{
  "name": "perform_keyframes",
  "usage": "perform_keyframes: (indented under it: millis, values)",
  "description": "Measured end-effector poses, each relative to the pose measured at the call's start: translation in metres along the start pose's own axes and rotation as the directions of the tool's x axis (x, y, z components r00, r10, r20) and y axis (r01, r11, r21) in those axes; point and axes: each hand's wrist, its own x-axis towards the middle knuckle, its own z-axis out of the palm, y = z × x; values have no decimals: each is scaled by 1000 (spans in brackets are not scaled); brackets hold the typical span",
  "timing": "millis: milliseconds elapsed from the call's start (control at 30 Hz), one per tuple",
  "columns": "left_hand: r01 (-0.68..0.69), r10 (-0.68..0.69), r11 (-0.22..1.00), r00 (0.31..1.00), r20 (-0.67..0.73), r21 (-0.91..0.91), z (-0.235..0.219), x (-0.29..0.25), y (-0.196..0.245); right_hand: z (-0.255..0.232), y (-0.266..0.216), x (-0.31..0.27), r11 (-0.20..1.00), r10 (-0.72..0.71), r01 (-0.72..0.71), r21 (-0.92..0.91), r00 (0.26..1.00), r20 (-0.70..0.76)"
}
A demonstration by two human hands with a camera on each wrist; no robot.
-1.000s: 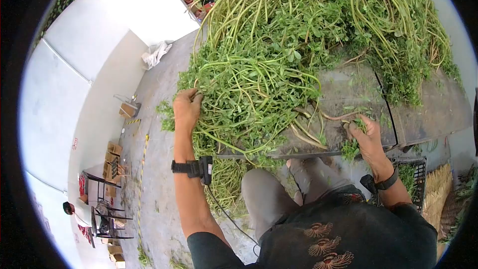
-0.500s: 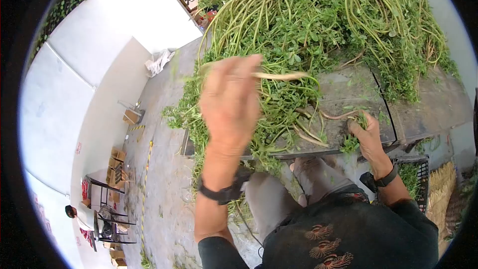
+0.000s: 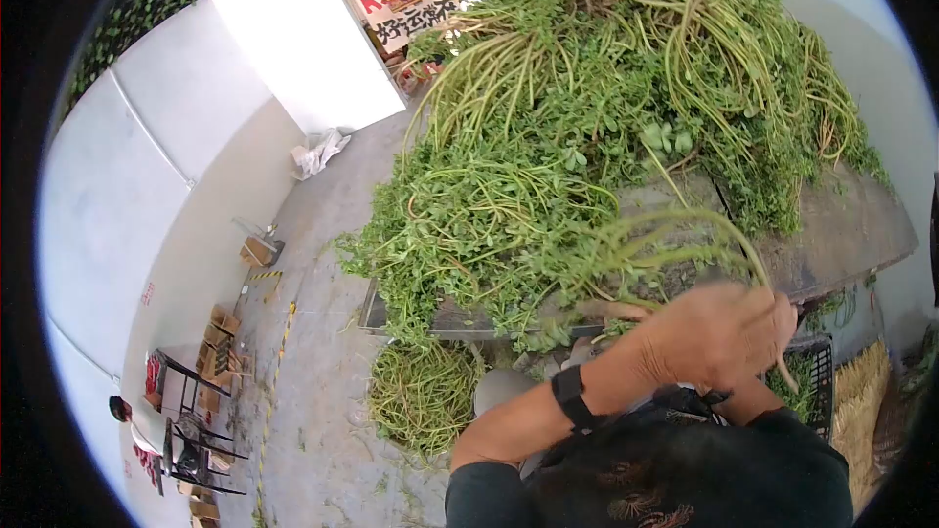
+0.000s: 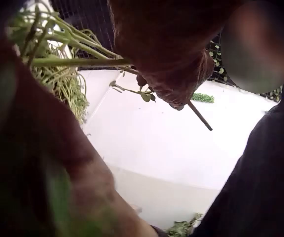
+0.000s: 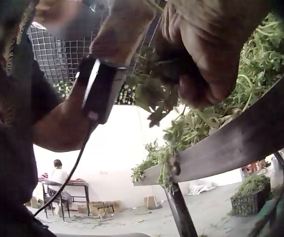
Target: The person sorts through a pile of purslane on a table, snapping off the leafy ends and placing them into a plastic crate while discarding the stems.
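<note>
In the head view my left hand (image 3: pixel 706 334) has crossed to the right, blurred, gripping long green stems (image 3: pixel 729 227) that arch above it; a pale stalk end hangs below. The left wrist view shows its curled fingers (image 4: pixel 174 84) round a stem (image 4: pixel 78 62), with a brown end poking out. My right hand (image 5: pixel 208 52), mostly hidden behind the left in the head view, has its fingers curled round leafy sprigs (image 5: pixel 154 94). A large heap of leafy stems (image 3: pixel 606 88) lies beyond both hands on the dark table (image 3: pixel 836 235).
Under the table's left part is a round bundle of stems (image 3: pixel 421 396). At lower right stand a black crate (image 3: pixel 822 391) and a straw-coloured bundle (image 3: pixel 861 391). Far left, a person (image 3: pixel 147 425) sits by a table, with cardboard boxes (image 3: pixel 217 332) nearby.
My left hand has left the heap's left side and swung right, carrying stems across to my right hand, which it now covers. The head view has shifted slightly.
</note>
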Motion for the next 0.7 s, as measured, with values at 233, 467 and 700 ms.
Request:
perform_keyframes:
  millis: [233,467,700]
  values:
    - [-97,99,995,977,-186,24,-24,2,33,-39,4,10,999,-12,5,-50,991,-133]
    - [6,-4,1000,989,-149,13,-25,-21,48,-60,8,1,982,-86,67,-177,991,-101]
    - [543,-451,830,790,-416,130,-72,-71,16,-57,-24,-31,843,302,-97,-528,899,318]
